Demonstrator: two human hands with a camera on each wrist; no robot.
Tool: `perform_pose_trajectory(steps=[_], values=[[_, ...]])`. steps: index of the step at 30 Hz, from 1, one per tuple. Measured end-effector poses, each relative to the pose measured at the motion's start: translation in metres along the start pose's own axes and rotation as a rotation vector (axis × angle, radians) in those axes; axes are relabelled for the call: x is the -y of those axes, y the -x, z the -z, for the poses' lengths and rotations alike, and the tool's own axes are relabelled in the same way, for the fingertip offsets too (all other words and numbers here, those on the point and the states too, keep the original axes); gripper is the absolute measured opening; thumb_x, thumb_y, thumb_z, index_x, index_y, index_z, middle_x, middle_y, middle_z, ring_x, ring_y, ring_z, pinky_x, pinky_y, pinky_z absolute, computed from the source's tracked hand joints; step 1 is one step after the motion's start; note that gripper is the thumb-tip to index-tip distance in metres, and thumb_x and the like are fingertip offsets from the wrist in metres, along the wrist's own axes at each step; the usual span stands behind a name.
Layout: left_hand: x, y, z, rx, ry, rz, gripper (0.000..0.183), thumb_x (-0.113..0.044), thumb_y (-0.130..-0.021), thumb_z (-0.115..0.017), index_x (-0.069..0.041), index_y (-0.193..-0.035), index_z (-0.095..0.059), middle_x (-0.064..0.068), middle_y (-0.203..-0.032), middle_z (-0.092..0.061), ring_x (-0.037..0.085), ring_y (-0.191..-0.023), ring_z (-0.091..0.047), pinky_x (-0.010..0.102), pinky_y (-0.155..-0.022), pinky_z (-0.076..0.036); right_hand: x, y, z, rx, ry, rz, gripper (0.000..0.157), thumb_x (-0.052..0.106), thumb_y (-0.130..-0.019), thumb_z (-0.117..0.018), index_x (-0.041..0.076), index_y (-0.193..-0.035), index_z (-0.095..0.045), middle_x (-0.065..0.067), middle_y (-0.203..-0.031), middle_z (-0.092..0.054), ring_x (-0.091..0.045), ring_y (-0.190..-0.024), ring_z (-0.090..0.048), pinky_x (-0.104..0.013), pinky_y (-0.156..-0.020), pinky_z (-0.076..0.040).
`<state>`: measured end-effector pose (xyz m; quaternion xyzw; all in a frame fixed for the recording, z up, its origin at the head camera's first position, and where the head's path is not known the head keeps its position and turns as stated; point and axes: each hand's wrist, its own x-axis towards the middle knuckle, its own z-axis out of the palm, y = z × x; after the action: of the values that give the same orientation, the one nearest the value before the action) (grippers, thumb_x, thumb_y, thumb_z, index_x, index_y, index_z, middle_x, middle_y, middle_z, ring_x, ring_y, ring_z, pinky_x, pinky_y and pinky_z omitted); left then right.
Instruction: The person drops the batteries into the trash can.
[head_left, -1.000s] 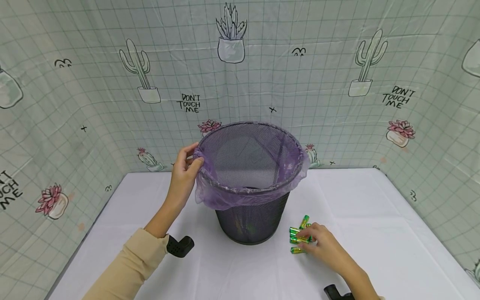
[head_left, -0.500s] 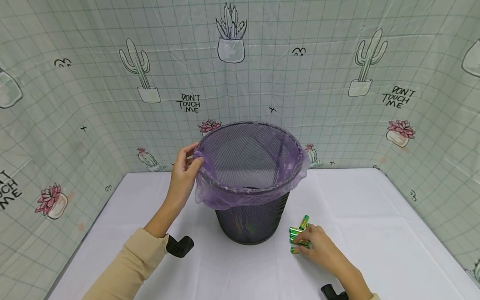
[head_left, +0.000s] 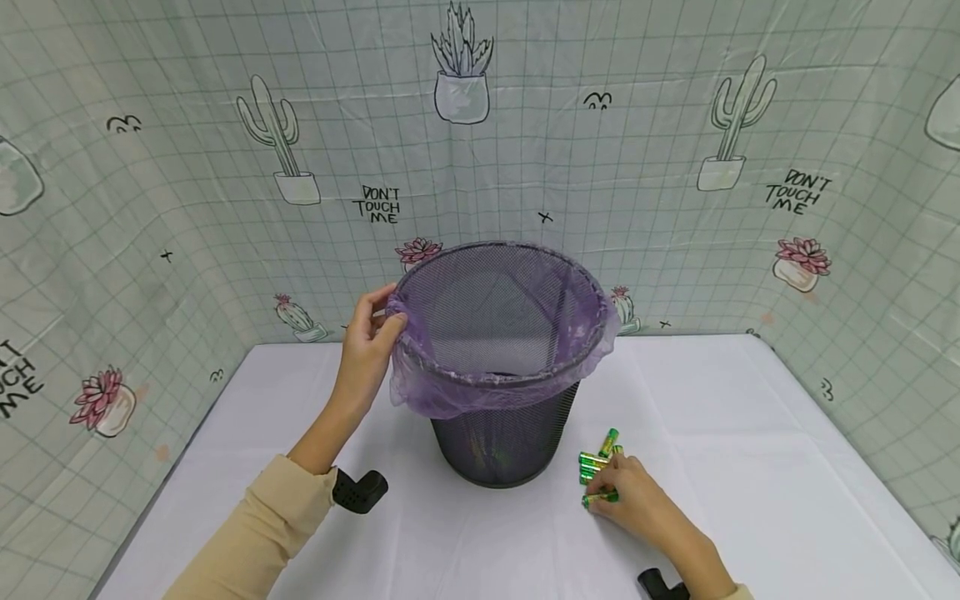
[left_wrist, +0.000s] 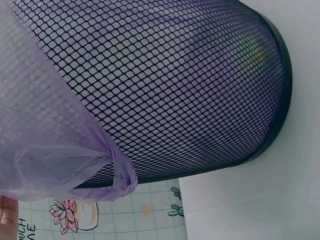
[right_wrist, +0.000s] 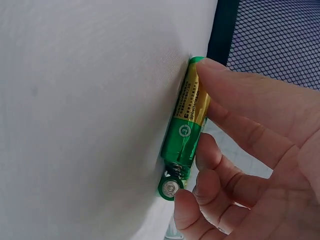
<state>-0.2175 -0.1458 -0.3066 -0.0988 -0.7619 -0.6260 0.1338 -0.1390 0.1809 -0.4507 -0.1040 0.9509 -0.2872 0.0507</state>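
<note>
A black mesh waste bin (head_left: 498, 454) stands upright, lined with a purple plastic bag (head_left: 465, 400) folded over its rim. My left hand (head_left: 362, 354) grips the rim at its left side, with the thumb over the bag's edge. To the right of the bin, my right hand (head_left: 636, 500) pinches a green and gold battery (right_wrist: 187, 120) between thumb and fingers, low over the table. Another battery (right_wrist: 170, 188) shows its end by my lower fingertips. In the head view, several more batteries (head_left: 592, 462) lie just beyond that hand, partly hidden by it.
White cloth covers the table (head_left: 712, 417). Behind it and at both sides hangs a curtain (head_left: 525, 167) printed with cacti. A black device (head_left: 360, 492) sits at my left wrist, another (head_left: 663, 585) at my right. Blurred green and yellow shows through the bin's lower mesh.
My right hand has shifted slightly toward the nearest battery and now pinches it; its fingers were over the other batteries before. My left hand and the bin have stayed in place.
</note>
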Motion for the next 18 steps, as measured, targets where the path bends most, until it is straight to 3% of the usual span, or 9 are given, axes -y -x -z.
perform_pose_trajectory(steps=[11,18], values=[[-0.0003,0.0001,-0.0006,-0.002,0.006,-0.003,0.044,-0.01,-0.094,-0.047,-0.01,-0.137,-0.04,0.01,-0.129,-0.043,0.007,-0.095,-0.049,0.015,-0.073,-0.041,0.0027,-0.0008,-0.0038,-0.016,0.039,-0.018,0.017,0.013,-0.068,-0.079,0.017,-0.077,-0.066,0.003,-0.081,-0.046,-0.013,-0.077,-0.036,-0.023,-0.063,-0.033],[-0.0003,0.0005,-0.0009,0.002,0.006,0.002,0.044,-0.011,-0.094,-0.047,-0.011,-0.137,-0.04,0.009,-0.13,-0.043,0.008,-0.096,-0.049,0.015,-0.074,-0.042,0.0038,0.0005,-0.0007,-0.016,0.074,0.0,0.018,0.019,-0.069,-0.079,0.019,-0.076,-0.063,0.004,-0.085,-0.049,-0.012,-0.08,-0.039,-0.028,-0.07,-0.039]])
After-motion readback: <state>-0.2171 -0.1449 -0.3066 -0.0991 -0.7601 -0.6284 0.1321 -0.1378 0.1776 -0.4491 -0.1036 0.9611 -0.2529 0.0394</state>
